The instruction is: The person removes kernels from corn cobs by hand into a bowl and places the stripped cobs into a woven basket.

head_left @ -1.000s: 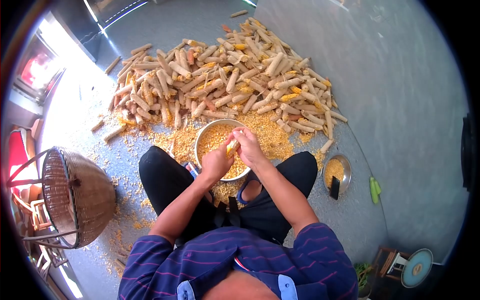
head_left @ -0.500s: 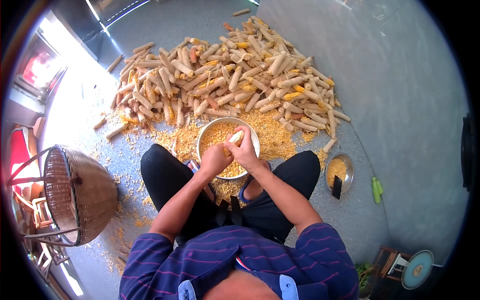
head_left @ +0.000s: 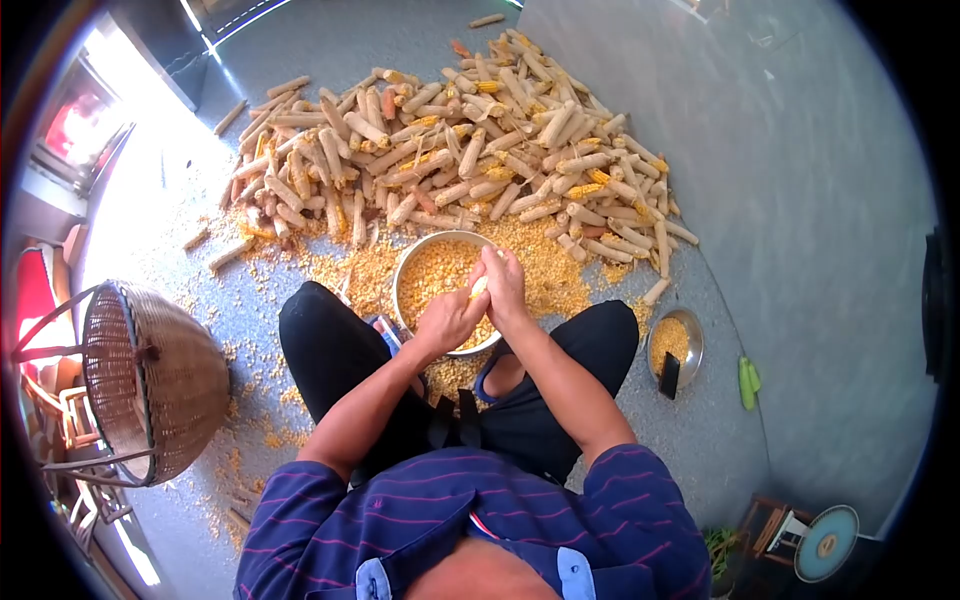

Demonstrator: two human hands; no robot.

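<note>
A corn cob (head_left: 479, 288) is between my two hands, above a round bowl (head_left: 399, 300) that holds loose yellow kernels (head_left: 432, 272). My left hand (head_left: 446, 319) is closed on the lower end of the cob. Wrapped round its upper part, my right hand (head_left: 503, 287) hides most of it. The bowl stands on the floor between my feet, its right side partly covered by my hands. Just beyond it lies a big heap of cobs (head_left: 430, 160), mostly bare, a few with yellow kernels left on.
A wicker basket (head_left: 185, 385) with a handle lies tipped at the left. To my right are a metal bowl (head_left: 692, 350) of kernels with a dark object (head_left: 670, 377) on it and a green item (head_left: 748, 383). Kernels (head_left: 550, 275) are scattered over the floor.
Both hands have shifted slightly right over the bowl, still on the cob. My right hand now covers more of it, and the cob's pale tip no longer shows above the fingers.
</note>
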